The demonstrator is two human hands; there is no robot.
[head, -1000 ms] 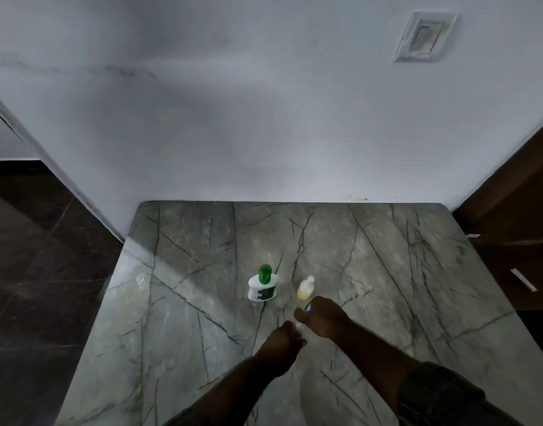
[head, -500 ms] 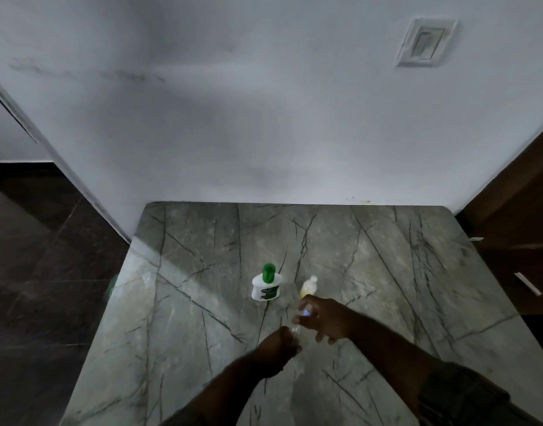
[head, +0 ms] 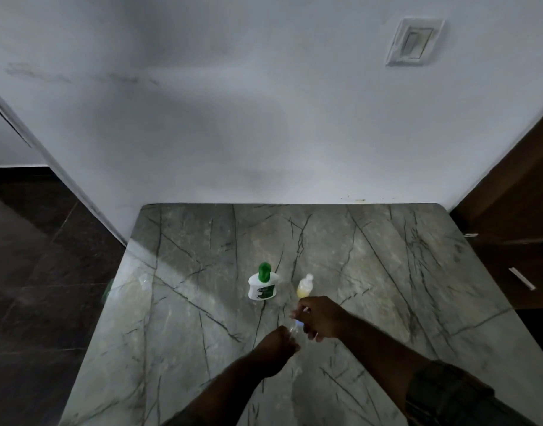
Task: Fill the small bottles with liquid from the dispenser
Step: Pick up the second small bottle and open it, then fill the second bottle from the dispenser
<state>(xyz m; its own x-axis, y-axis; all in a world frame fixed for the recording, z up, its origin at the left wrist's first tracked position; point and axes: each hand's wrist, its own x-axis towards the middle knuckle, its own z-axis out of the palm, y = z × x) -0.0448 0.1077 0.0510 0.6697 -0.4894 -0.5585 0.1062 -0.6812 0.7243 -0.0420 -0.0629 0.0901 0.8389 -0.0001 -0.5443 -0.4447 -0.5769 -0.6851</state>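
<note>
Locate the grey-green marble-patterned tabletop [head: 387, 272], dark-veined, butted at its far edge against the plain white wall [head: 264, 118].

Find the squat white plastic dispenser with the green pump top [head: 263, 284] near the middle of the tabletop, standing upright. Just to its right, and apart from it, note the small translucent plastic bottle with the white cap [head: 304, 286], also upright, with yellowish liquid in its lower part.

Nearer than both, observe the left hand [head: 275, 348], reaching in from the near edge with fingers curled in a narrow grip round a small clear bottle [head: 292, 330]. Expect to see only the top of this bottle past the knuckles; cannot tell its contents.

Observe the right hand [head: 322, 318] immediately right of the left hand and slightly farther. See thumb and forefinger pinched on a small pale bluish piece [head: 299, 323] at the top of the clear bottle, with the other fingers loosely spread. Too small to identify as a cap or anything else. Cannot tell whether either hand touches the tabletop.

Note the dark sleeve [head: 442, 392] on the right forearm, the white rectangular switch plate [head: 414, 41] high on the wall at far right, the brown wooden panel [head: 516, 195] along the right side, and the dark tiled floor [head: 33, 272] at left.
</note>
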